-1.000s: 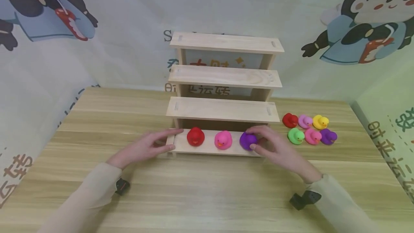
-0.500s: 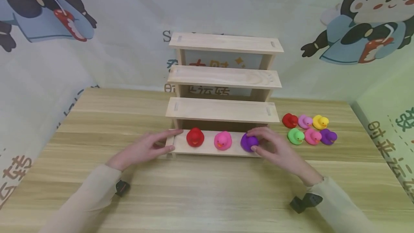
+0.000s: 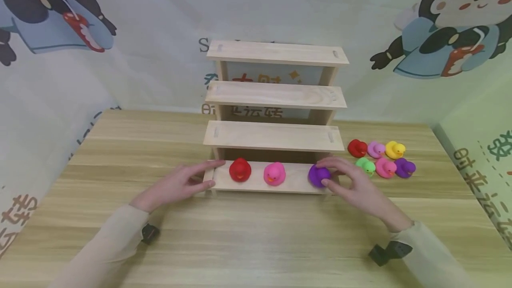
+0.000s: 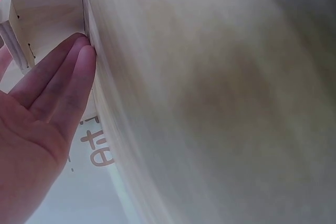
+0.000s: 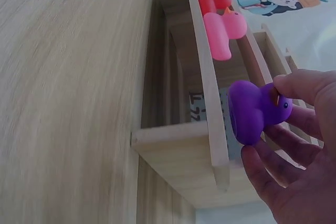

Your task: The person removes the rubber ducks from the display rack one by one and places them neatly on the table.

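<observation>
The left hand (image 3: 176, 186), with fingers rather straight, holds nothing; it lies at the left end of the lowest shelf (image 3: 296, 178). Pressing there could, I think, shift this shelf. The right hand (image 3: 362, 189) pinches the purple duck (image 3: 318, 176) between thumb and fingers, near the shelf's right end. If the pinch loosens or goes too far outward, the duck may tip over the edge. Farther away, six more ducks (image 3: 385, 168) lie close together, and the hand's back could knock them.

Purple duck (image 3: 318, 176) looks smooth plast., shelf unit (image 3: 274, 135) matt wd w/ grain
</observation>
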The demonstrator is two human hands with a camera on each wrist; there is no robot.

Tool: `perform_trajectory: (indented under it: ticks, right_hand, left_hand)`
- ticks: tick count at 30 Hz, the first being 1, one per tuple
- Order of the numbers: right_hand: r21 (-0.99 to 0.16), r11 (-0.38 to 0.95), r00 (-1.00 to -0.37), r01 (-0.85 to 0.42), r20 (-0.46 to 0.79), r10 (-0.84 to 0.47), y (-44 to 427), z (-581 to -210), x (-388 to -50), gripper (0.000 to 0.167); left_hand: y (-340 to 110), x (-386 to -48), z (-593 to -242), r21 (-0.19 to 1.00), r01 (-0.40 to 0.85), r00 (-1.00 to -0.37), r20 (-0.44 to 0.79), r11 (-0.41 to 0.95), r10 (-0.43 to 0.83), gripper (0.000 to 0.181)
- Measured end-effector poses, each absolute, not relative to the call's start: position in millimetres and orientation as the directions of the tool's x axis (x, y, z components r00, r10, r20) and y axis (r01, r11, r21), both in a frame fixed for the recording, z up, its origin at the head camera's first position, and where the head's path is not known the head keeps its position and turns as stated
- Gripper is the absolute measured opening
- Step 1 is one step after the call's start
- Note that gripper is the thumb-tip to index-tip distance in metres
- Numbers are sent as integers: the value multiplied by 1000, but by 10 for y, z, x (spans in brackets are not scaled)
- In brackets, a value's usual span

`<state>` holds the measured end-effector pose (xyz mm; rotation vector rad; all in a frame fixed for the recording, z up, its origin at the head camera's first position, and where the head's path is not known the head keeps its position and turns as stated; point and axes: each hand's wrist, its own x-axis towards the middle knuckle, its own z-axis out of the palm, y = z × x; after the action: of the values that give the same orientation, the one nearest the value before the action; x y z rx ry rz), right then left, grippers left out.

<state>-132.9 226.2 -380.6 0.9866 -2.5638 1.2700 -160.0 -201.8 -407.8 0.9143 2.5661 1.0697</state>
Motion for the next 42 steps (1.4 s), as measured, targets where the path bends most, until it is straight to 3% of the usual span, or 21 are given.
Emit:
perform_trajectory:
  ticks: [42]
  right_hand:
    - [-646,535,-838,-544,394,-376,2946,-3759,-1117,38]
  left_hand:
    - [-2010,-1616,-4046,702,467,-762,12,537,647,58]
